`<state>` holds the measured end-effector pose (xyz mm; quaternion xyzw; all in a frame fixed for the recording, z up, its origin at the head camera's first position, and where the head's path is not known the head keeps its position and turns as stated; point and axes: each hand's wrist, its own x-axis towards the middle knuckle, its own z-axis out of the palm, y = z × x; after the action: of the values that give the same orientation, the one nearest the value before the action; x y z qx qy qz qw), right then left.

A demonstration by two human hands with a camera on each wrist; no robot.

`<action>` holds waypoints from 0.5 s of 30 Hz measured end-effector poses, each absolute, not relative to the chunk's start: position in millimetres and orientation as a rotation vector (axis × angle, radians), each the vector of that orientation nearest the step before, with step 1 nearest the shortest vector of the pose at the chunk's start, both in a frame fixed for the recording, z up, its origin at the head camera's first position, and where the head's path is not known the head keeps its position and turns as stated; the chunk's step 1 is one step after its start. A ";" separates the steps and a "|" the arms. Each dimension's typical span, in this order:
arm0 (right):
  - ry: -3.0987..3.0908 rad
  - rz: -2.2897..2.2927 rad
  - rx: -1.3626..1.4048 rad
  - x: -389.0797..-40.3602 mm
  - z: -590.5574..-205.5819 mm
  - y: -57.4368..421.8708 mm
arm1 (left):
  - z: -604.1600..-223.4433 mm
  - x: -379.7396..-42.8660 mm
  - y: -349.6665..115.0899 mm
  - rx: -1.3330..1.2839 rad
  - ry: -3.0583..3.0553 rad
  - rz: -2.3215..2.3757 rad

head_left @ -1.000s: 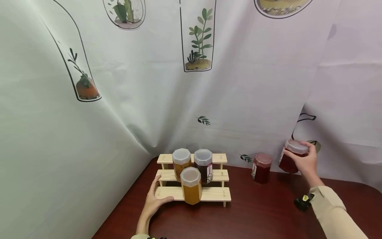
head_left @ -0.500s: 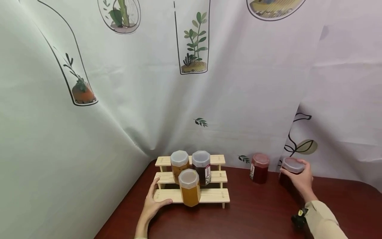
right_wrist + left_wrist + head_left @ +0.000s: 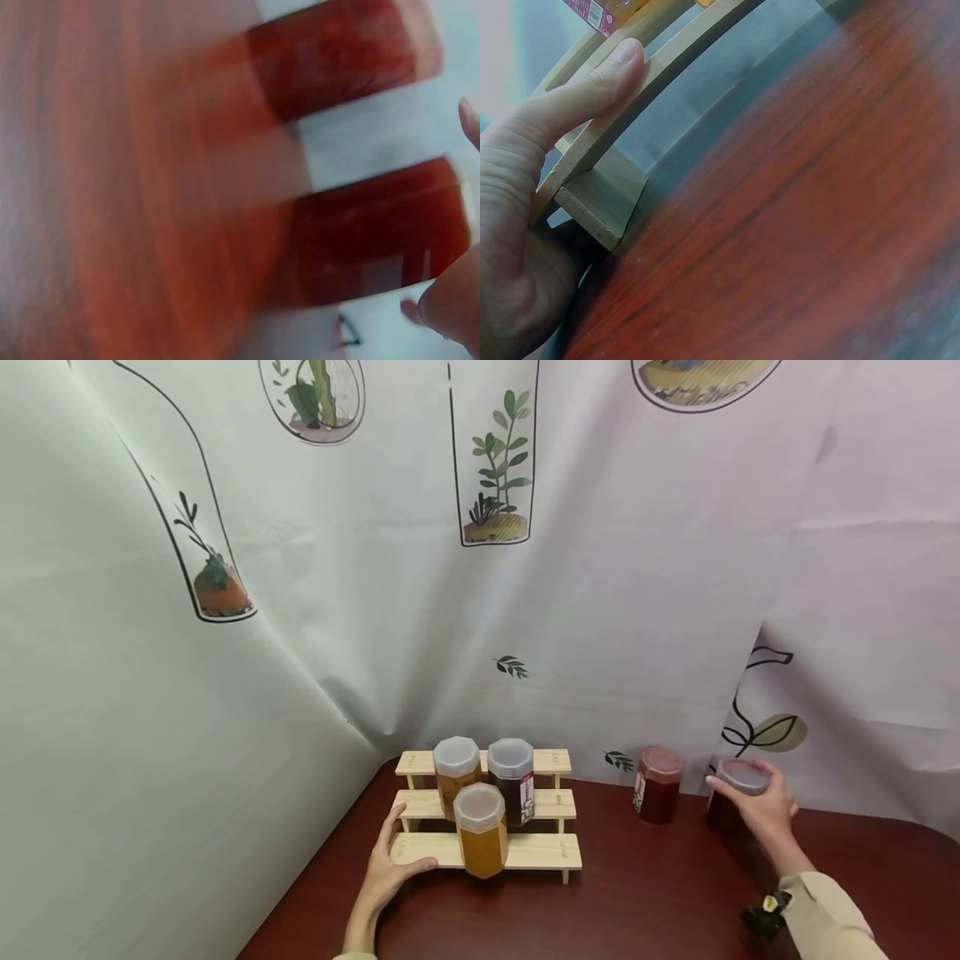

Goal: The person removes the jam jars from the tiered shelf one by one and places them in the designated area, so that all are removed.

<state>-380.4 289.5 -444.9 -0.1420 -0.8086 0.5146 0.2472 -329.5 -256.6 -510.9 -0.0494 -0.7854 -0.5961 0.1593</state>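
Observation:
A three-tier wooden display stand [image 3: 540, 852] holds an amber jar [image 3: 483, 847] in front, an orange jar [image 3: 456, 768] and a dark jar [image 3: 512, 777] behind. My left hand [image 3: 384, 870] grips the stand's left end, with the thumb [image 3: 592, 94] along the lowest tier's front edge. On the table at right stands a dark red jar [image 3: 723, 810] with a whitish lid [image 3: 469, 199]. My right hand [image 3: 768, 814] is spread around that lid, and a gap shows between a fingertip and the jar in the right wrist view. A second red jar [image 3: 658, 789] stands just left of it.
The reddish-brown wooden table [image 3: 637, 902] meets a white printed sheet [image 3: 600, 610] hanging close behind the stand and jars. The sheet also covers the left side [image 3: 150, 777]. A small black device [image 3: 765, 920] sits at the right cuff.
My right hand has lowered the dark red jar from the air onto the table beside the other red jar, then loosened its fingers around the lid. The left hand stays on the stand.

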 end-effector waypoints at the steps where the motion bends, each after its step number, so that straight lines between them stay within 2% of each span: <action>1: -2.200 1.417 -0.397 -380.4 -441.0 287.9 | -509.9 -329.4 -256.5 -0.145 -2.248 -1.704; 15: -2.224 1.406 -0.208 -378.1 -389.4 254.2 | -508.8 -330.0 -255.9 -0.135 -2.256 -1.691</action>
<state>-378.1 254.2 -389.4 -0.0762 -0.8162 0.5160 0.2485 -330.0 -255.9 -508.8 -0.0471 -0.7890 -0.5916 0.1588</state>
